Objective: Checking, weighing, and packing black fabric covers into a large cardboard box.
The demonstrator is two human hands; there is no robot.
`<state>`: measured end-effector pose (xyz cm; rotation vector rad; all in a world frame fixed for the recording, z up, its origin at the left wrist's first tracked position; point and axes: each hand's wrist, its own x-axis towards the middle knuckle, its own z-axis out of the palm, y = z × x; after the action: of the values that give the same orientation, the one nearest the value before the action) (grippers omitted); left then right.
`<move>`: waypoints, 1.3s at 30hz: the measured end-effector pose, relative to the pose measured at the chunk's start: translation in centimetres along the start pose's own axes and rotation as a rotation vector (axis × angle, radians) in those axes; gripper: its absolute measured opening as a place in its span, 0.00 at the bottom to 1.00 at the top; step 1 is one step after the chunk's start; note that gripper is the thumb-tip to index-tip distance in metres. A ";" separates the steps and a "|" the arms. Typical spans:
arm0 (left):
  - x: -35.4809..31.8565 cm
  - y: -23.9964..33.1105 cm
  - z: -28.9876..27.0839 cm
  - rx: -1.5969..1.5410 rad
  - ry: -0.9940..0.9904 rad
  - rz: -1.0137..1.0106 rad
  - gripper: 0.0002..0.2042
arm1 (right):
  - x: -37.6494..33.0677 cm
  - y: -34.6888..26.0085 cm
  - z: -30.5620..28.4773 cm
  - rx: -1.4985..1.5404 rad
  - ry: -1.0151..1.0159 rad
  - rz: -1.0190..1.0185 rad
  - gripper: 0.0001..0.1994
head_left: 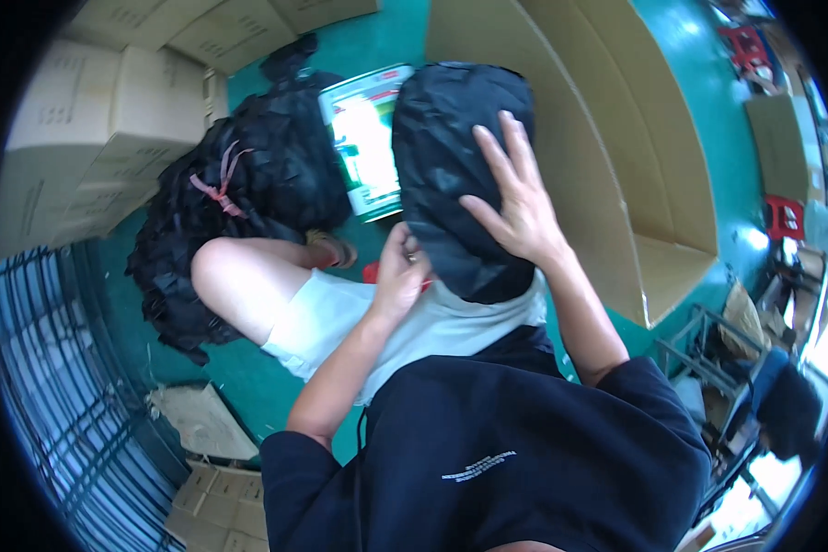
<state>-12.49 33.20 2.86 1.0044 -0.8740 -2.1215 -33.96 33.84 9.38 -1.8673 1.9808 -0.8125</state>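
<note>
A long, rounded black fabric cover [451,175], smooth and slightly wrinkled, lies across my lap, one end pointing away from me. My right hand [522,202] rests flat on its right side with the fingers spread. At its lower left edge, the fingers of my left hand [403,274] are curled and pinch the fabric; the fingertips are partly hidden. Something small and red [371,272] shows beside my left hand. Just beyond the cover's left side is a flat, printed white and green package [363,147], glaring with reflected light.
To the left, a big heap of black fabric [276,156] is bound with a pink tie [219,194]. Stacked cartons [147,101] stand behind it. A large open cardboard box [658,138] is close on my right. Farther right are red stools [784,217] and a metal frame [699,345].
</note>
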 end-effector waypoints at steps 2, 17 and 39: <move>0.4 0.1 -0.1 0.001 -0.013 -0.063 0.18 | 0.0 -0.1 -0.3 0.000 0.008 -0.002 0.39; 1.6 3.7 -2.7 0.319 -0.106 -0.231 0.07 | -0.6 -1.4 0.0 -0.126 -0.053 0.018 0.41; 16.2 5.8 -25.9 1.703 0.491 -0.654 0.21 | -0.4 -0.5 0.1 -0.048 -0.015 0.050 0.40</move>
<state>1.90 9.94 -11.97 2.6909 -2.2955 -0.8930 -33.46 34.20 9.47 -1.8365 2.0468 -0.7403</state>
